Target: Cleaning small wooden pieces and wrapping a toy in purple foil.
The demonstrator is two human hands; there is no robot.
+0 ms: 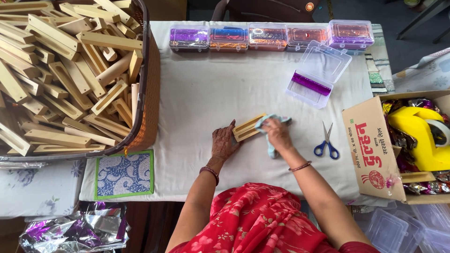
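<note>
Near the middle of the white table (197, 103) we see the wooden block (247, 127) lying with its long axis left-to-right, our left hand (224, 143) pressing flat on its left end, our right hand (277, 133) gripping a pale cloth (272, 149) on its right end.

The basket (149, 70) of wooden blocks at the upper left runs off the top and left edges. The right hand (277, 132) covers most of the cloth (272, 149), which hides one end of the wooden block (246, 127). The cardboard box (372, 150) (right edge) is cut off, its contents partly unseen. Clear plastic boxes (398, 232) at the lower right are blurred.
</note>
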